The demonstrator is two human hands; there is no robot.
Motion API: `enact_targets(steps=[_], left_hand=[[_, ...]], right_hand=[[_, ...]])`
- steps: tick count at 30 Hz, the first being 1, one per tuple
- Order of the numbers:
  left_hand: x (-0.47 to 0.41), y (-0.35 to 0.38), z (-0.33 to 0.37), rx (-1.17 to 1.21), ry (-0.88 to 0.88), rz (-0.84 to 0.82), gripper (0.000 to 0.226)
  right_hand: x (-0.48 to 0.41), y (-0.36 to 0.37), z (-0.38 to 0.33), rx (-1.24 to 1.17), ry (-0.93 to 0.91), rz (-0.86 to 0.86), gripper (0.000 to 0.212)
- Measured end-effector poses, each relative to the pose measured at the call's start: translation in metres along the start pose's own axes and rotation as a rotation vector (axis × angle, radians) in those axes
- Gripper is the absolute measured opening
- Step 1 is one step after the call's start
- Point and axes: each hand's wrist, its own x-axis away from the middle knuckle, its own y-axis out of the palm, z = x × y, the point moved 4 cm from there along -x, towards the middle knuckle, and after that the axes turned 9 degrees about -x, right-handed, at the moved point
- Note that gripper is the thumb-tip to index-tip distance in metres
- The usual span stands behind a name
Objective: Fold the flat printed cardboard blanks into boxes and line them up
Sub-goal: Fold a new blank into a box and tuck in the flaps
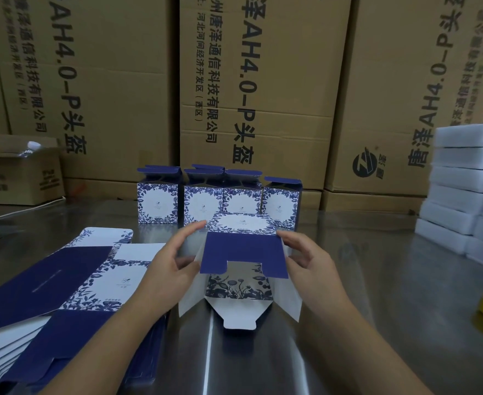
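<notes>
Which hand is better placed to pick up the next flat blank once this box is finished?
Left, probably. The stack of flat blanks lies right beside the left hand, partly under that forearm. The right hand holds the other side of the box and would have to cross over it.

Left hand (pixel 166 269) and right hand (pixel 308 260) grip a half-folded box (pixel 243 249) by its sides, before a row of standing boxes (pixel 157 205).
</notes>
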Motion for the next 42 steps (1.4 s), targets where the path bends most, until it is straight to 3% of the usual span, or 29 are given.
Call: enact_targets(steps=[11, 30, 37, 42], left_hand=[[0.000, -0.001, 0.003, -0.205, 0.054, 0.081, 0.046], [0.004, 0.002, 0.012, -0.261, 0.043, 0.086, 0.065], [0.003, 0.000, 0.018, -0.117, -0.004, 0.132, 0.039], [0.002, -0.002, 0.023, -0.128, 0.018, 0.158, 0.018]], right_hand=[[0.003, 0.003, -0.010, 0.052, -0.075, -0.003, 0.046], [0.009, 0.008, -0.016, 0.486, -0.274, -0.033, 0.035], [0.010, 0.008, -0.021, 0.411, -0.298, -0.047, 0.034], [0.010, 0.011, -0.030, 0.365, -0.335, -0.013, 0.019]])
